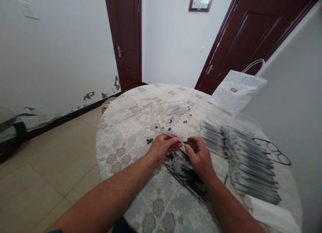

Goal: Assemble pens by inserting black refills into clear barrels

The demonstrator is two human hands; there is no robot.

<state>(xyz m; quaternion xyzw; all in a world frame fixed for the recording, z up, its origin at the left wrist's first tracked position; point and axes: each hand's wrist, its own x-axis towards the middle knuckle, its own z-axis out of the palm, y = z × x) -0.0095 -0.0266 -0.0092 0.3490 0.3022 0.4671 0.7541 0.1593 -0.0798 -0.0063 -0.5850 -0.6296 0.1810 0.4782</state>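
Observation:
A slim translucent pen barrel (166,134) lies slanted in my left hand (163,146), pinched between thumb and fingers. At its right end, the fingers of my right hand (200,156) close round a small dark pen piece (185,142), partly hidden by the fingertips. Below both hands is a loose pile of thin dark pen refills (187,179), some covered by the right forearm. Small black pen parts (149,140) lie scattered left of my left hand. Farther back, many clear empty-looking barrels (163,109) spread over the cloth.
The round table (118,129) has a patterned lace-like cover. On the right are stacked rows of pens (249,162), a smaller row (212,138), eyeglasses (283,158) and a white item (271,213) at the near edge. A white paper bag (236,92) stands at the back right.

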